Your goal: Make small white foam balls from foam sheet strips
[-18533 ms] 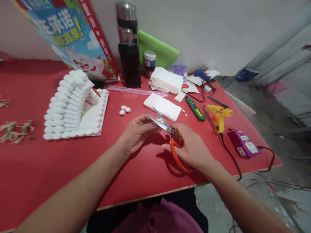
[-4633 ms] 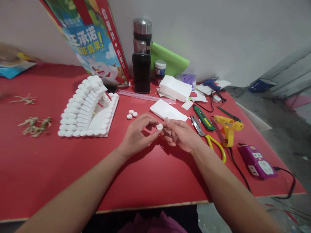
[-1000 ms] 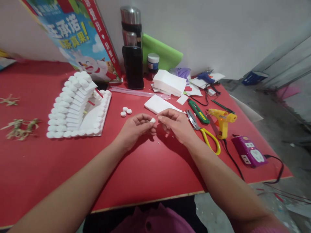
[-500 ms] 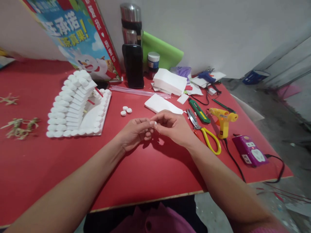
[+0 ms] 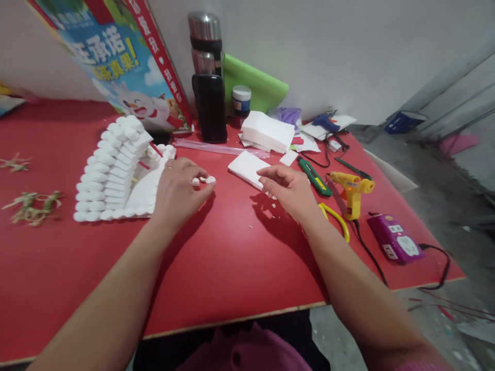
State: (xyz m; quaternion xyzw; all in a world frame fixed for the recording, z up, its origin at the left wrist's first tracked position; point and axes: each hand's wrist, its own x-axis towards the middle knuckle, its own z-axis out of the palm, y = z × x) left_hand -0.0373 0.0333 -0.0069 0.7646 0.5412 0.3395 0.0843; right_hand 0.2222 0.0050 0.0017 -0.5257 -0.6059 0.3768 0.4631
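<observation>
My left hand (image 5: 180, 190) is beside the small white discs, its thumb and index finger closed around a white disc (image 5: 210, 180) just above or on the red table. Another white disc (image 5: 195, 182) lies by its fingers, and the hand partly hides this group. My right hand (image 5: 290, 188) hovers over the near end of a folded white sheet (image 5: 245, 165), fingers curved and apart, with nothing visible in them. Left of my left hand stands a white model (image 5: 112, 170) with stepped strips and rows of white discs; the hand covers its right edge.
Right of my right hand lie yellow-handled scissors (image 5: 338, 219), a green cutter (image 5: 315, 176), a yellow glue gun (image 5: 351, 190) and a purple power socket box (image 5: 398, 238). A phone (image 5: 211, 108) leans against a flask (image 5: 204, 31) at the back. Straw figures (image 5: 34, 206) lie far left.
My hands, together at the middle around a small white piece, have parted. The left moved left to the discs; the right shifted slightly right and its fingers opened. White scraps lie below it.
</observation>
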